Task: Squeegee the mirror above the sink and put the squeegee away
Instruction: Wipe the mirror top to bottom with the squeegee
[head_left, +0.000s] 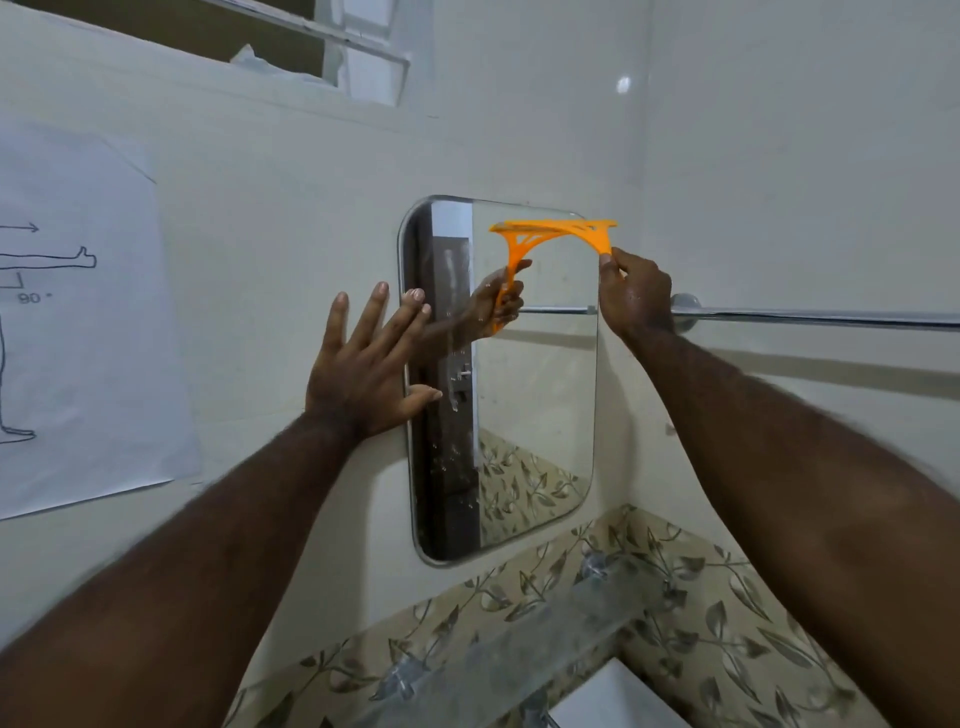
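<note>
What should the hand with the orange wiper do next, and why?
Probably pull the orange squeegee straight down the mirror. The right hand holds its blade at the mirror's top edge, the left hand steadies the frame, and water drops show lower down.

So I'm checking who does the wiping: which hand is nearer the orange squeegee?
Right. The right hand grips the squeegee by its handle at the mirror's top; the left hand is spread flat at the mirror's left edge, lower down.

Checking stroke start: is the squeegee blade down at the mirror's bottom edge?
No, the squeegee held by the right hand sits at the top edge of the mirror.
</note>
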